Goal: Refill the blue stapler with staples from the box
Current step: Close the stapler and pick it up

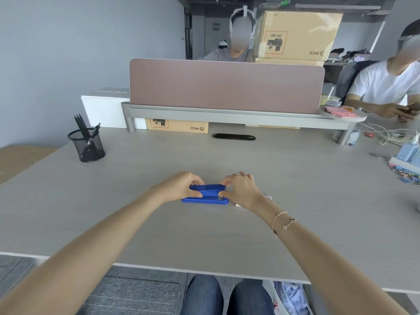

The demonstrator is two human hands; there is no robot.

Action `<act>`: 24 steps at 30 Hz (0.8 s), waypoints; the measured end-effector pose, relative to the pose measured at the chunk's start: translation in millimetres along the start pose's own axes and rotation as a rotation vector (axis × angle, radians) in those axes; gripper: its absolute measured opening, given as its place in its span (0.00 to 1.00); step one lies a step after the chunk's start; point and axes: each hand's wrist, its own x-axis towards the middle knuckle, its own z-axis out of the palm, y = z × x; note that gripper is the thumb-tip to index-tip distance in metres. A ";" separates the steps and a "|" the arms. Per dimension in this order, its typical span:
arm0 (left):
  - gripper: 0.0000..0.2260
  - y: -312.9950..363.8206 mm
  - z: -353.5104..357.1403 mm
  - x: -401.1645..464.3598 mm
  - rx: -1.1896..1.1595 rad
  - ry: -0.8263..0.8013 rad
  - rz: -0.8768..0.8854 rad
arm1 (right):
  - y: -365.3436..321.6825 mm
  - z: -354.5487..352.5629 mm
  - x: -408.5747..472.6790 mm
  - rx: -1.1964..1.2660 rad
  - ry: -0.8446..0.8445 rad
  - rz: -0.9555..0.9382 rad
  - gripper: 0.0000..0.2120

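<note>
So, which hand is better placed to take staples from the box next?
Probably the right hand: the small white box lies partly hidden just beside its wrist, while the left hand grips the blue stapler's far end.

Item count, head view:

- Blue plastic stapler: one, on the grey wood-grain table.
- Bare hands: two, left hand and right hand.
- Black wire-mesh pen cup: one.
- Brown cardboard cartons marked PICO: three visible, such as the upper one.
- Pink fabric divider panel: one.

Head-worn view, down over desk
</note>
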 end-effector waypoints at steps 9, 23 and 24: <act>0.10 -2.9 1.8 -4.3 0.005 0.054 0.042 | -5.1 -7.9 -6.5 0.196 0.010 0.078 0.11; 0.07 -23.3 5.7 -8.3 -0.023 0.075 0.007 | 10.3 3.7 -23.8 0.185 -0.041 0.097 0.15; 0.07 -24.3 6.2 -8.2 -0.044 0.074 0.005 | 10.6 3.0 -23.0 0.178 -0.048 0.092 0.14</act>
